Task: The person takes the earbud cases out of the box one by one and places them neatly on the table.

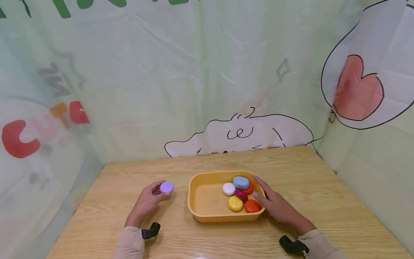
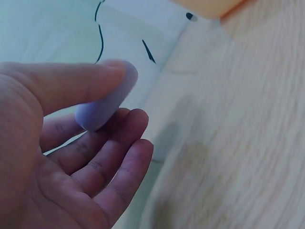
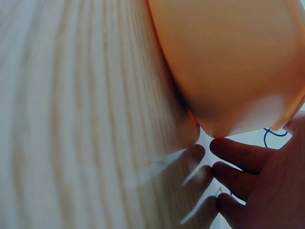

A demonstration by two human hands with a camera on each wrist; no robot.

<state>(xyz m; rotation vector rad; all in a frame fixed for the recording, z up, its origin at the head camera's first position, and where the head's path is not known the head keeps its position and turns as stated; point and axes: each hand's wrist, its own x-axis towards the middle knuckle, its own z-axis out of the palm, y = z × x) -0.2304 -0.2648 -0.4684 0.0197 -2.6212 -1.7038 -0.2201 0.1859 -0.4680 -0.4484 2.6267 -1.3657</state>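
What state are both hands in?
Left hand: holding a rounded purple piece, pinched.
Right hand: at the orange tray; gripping or only touching, cannot tell.

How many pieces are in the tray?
6: white piece leftmost; blue piece at back; orange-red piece partly covered by it; magenta piece central; yellow piece, red piece at front. Others may be hidden.

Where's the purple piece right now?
In the head view, the purple piece is pinched in the left hand, outside the orange-yellow tray and just to the left of it.
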